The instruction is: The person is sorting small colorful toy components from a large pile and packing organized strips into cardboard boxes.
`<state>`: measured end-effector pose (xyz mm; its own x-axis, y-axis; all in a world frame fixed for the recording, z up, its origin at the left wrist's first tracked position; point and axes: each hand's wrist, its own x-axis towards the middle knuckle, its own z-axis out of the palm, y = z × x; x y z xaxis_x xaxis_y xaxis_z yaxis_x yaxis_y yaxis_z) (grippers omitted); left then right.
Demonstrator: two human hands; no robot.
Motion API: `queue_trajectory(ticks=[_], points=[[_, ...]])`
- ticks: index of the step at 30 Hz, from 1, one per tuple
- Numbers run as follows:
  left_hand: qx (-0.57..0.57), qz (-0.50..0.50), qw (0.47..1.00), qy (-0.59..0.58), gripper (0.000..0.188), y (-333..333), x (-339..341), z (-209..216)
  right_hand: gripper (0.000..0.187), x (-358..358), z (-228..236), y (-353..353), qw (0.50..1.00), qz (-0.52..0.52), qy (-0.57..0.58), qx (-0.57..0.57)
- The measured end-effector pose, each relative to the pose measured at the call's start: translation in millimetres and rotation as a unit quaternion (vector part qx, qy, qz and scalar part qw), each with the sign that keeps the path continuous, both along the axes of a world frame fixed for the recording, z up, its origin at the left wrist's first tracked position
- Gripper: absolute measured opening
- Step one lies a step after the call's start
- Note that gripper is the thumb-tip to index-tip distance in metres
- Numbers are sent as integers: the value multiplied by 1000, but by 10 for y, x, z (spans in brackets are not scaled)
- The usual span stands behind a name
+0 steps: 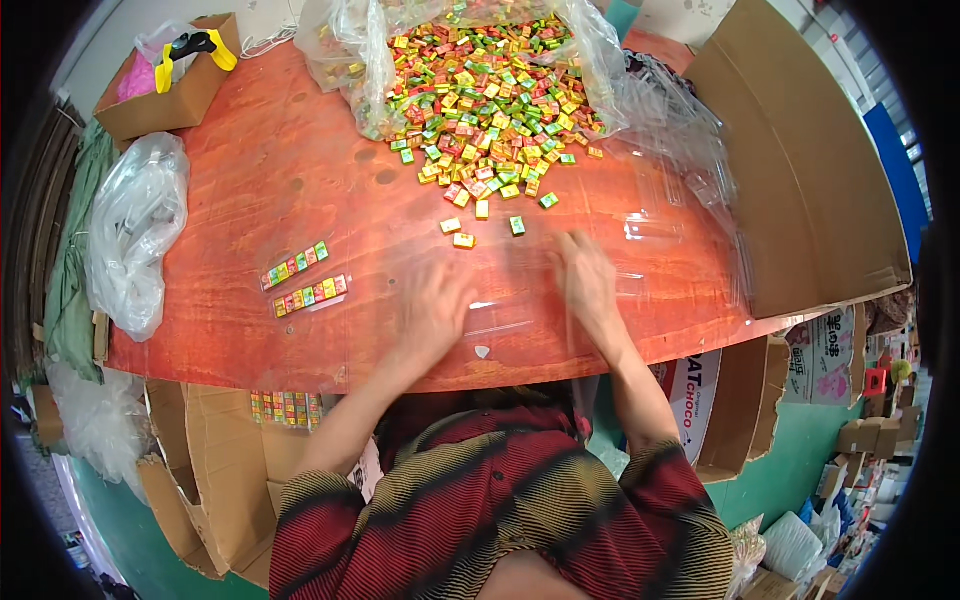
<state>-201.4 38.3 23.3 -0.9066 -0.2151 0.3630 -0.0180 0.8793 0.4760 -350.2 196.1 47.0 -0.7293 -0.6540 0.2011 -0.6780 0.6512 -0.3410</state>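
My left hand (437, 305) is low over the red wooden table, its fingers smeared by motion. Beside it lies a clear plastic strip or tray (500, 318), hard to make out. My right hand (588, 275) is opposite, its fingers bent and blurred, so I cannot see whether they hold anything. Just beyond the hands sit a few loose tiny boxes (464, 241), yellow, green and red. A large heap of such boxes (490, 110) spills out of a clear plastic bag (345, 60). To the left lie two clear trays with rows of boxes (310, 296).
More clear trays (690, 150) are stacked at the right beside a tall cardboard panel (800, 160). A crumpled plastic bag (140, 235) and a cardboard box (185, 100) with yellow-handled black item occupy the left. Below the table edge stands an open carton (225, 460) holding filled trays.
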Motion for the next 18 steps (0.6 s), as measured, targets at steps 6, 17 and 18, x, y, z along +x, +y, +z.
queue_trajectory(ticks=[6,17,18], points=[[29,49,997,52,38,-413,-536,-86,34,-308,-194,-828,991,78,38,-101],[-17,93,995,15,28,-253,-390,-145,17,-352,-376,-1235,960,233,106,-112],[-12,98,995,12,28,-259,-349,-132,18,-320,-364,-1144,957,255,82,-112]])
